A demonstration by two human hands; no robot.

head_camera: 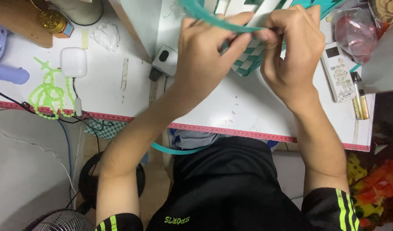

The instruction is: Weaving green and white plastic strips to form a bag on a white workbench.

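Bare tabletop [247, 107] btwn white charger [165, 60] & remote control [338, 72]; hand room there.

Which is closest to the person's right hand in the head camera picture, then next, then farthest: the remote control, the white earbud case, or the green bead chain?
From the right hand:
1. Remote control, just to its right on the white table.
2. White earbud case, far across on the left, past the left hand.
3. Green bead chain, farther left and lower, near the table's edge.

Home craft desk: white table [247, 107], remote control [339, 75], earbud case [73, 62], floor fan [59, 220], cables.
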